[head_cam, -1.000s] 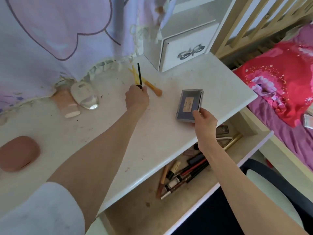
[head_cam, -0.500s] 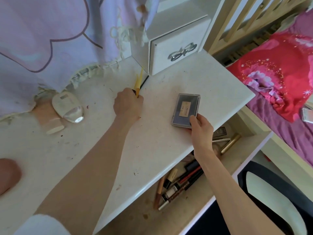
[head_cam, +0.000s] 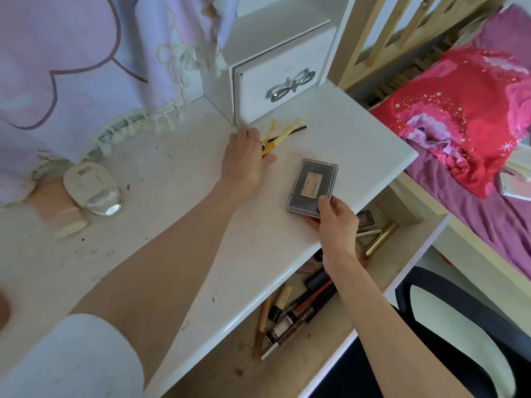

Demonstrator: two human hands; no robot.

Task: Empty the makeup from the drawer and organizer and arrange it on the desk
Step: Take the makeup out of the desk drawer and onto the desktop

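My left hand (head_cam: 246,159) grips a bunch of thin yellow and black makeup sticks (head_cam: 283,134) low over the white desk (head_cam: 178,225), in front of the small white organizer drawer (head_cam: 277,84), which is closed. My right hand (head_cam: 334,218) pinches the near edge of a grey rectangular palette (head_cam: 311,186) lying flat on the desk near its front edge. Below the desk the big drawer (head_cam: 316,340) stands pulled out, with several pencils, tubes and a gold lipstick (head_cam: 380,239) inside.
A cream compact device (head_cam: 92,186) and a pink tube (head_cam: 61,215) lie at the desk's back left under a hanging lilac cloth (head_cam: 71,67). A dark chair (head_cam: 459,326) stands at the lower right. A bed with red and purple bedding (head_cam: 471,116) is at the right.
My left hand has carried the sticks rightward, from upright to lying low and fanned out before the organizer. My right hand has set the palette flat on the desk and still holds its edge.
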